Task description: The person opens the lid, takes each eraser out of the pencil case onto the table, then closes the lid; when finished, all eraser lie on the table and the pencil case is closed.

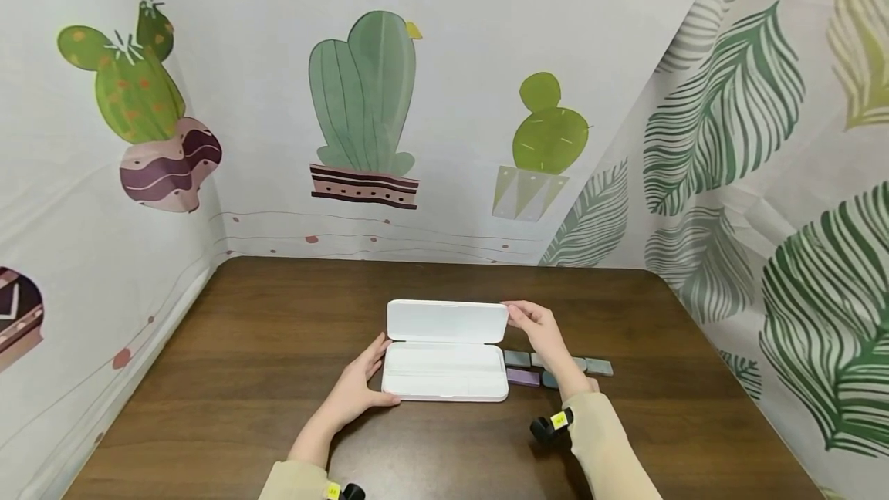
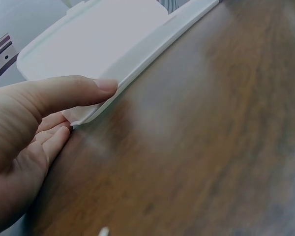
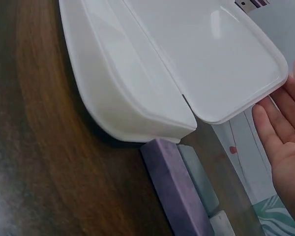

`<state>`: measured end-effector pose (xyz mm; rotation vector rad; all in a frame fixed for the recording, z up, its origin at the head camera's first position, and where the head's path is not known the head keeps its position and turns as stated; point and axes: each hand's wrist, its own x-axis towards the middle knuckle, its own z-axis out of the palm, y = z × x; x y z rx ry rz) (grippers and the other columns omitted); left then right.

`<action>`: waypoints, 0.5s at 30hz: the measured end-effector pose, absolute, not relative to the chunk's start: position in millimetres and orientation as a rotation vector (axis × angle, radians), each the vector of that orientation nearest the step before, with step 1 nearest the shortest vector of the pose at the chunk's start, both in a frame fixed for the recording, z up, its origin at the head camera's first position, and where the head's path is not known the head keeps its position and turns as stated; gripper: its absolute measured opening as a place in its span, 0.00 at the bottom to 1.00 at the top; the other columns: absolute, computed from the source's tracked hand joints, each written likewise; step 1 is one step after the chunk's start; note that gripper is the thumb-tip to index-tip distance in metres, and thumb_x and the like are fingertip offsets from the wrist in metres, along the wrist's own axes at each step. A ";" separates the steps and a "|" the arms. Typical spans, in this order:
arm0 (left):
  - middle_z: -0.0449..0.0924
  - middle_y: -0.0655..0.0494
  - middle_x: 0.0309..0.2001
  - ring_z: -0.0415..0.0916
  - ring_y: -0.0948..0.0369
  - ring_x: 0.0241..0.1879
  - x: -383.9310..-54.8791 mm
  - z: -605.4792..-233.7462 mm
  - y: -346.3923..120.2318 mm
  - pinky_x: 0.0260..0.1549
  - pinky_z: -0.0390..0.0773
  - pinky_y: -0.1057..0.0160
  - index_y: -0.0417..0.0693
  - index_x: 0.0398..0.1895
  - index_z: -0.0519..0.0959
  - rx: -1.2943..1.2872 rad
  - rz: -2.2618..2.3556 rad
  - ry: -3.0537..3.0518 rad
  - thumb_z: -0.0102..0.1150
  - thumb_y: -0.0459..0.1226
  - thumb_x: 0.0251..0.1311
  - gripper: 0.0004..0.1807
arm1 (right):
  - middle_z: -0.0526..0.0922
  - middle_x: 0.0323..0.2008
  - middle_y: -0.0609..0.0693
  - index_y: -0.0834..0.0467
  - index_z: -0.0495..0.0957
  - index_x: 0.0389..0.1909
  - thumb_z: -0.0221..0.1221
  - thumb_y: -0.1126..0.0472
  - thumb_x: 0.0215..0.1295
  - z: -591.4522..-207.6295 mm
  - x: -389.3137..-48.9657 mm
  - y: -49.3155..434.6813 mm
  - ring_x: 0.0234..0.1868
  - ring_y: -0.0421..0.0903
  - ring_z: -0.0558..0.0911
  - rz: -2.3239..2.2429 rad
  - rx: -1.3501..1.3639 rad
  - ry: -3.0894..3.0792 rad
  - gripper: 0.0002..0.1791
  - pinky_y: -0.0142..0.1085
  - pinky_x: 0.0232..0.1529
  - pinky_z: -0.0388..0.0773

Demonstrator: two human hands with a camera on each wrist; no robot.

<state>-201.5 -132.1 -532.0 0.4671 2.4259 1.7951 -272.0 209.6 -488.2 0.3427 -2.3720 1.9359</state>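
A white pencil case (image 1: pixel 444 371) lies on the table with its lid (image 1: pixel 447 321) raised at the back. The bare inside of its tray shows a lengthwise ridge. My left hand (image 1: pixel 357 386) grips the left end of the tray, thumb along the front corner and fingers round the side, as the left wrist view also shows. At the lid's right edge, my right hand (image 1: pixel 542 332) holds the upper corner. In the right wrist view its fingers (image 3: pixel 273 125) reach behind the lid (image 3: pixel 226 59). The purple block (image 3: pixel 177 187) lies close against the tray's right end.
Several small blocks lie in two rows right of the case, among them a grey block (image 1: pixel 517 359), a greenish-grey block (image 1: pixel 599 366) and a purple one; my right forearm partly covers them. The brown wooden table (image 1: pixel 243 361) meets a printed cloth backdrop (image 1: pixel 458 245).
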 end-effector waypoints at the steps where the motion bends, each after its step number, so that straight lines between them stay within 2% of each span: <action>1: 0.59 0.34 0.72 0.59 0.43 0.72 -201.5 -532.0 -132.3 0.70 0.63 0.50 0.31 0.75 0.48 0.467 1.792 2.427 0.79 0.28 0.38 0.62 | 0.87 0.41 0.49 0.76 0.76 0.51 0.54 0.61 0.73 -487.8 -270.9 209.0 0.40 0.33 0.84 1.948 0.331 -2.356 0.19 0.47 0.55 0.83; 5: 0.59 0.33 0.72 0.58 0.43 0.72 -202.2 -533.1 -132.5 0.70 0.63 0.50 0.31 0.75 0.48 0.471 1.788 2.430 0.79 0.29 0.38 0.62 | 0.86 0.32 0.38 0.75 0.79 0.42 0.55 0.62 0.71 -486.1 -265.4 208.2 0.37 0.33 0.83 1.939 0.326 -2.353 0.16 0.37 0.50 0.85; 8: 0.59 0.33 0.72 0.58 0.43 0.72 -203.1 -534.7 -132.2 0.70 0.62 0.49 0.31 0.75 0.49 0.473 1.797 2.432 0.79 0.29 0.37 0.62 | 0.86 0.31 0.36 0.72 0.81 0.37 0.56 0.63 0.70 -486.1 -260.5 209.4 0.38 0.33 0.82 1.940 0.397 -2.367 0.13 0.31 0.46 0.83; 11: 0.58 0.33 0.72 0.57 0.43 0.72 -204.0 -535.7 -131.9 0.70 0.62 0.49 0.31 0.75 0.49 0.492 1.796 2.435 0.79 0.29 0.37 0.62 | 0.88 0.36 0.39 0.70 0.82 0.37 0.57 0.64 0.69 -487.1 -255.4 212.9 0.41 0.33 0.83 1.935 0.511 -2.396 0.11 0.31 0.45 0.82; 15: 0.56 0.32 0.72 0.58 0.42 0.72 -204.0 -536.4 -132.4 0.69 0.63 0.49 0.32 0.75 0.48 0.474 1.788 2.432 0.79 0.29 0.37 0.62 | 0.87 0.45 0.52 0.69 0.82 0.44 0.59 0.65 0.67 -486.7 -248.4 219.5 0.46 0.35 0.83 1.898 0.652 -2.492 0.11 0.28 0.47 0.82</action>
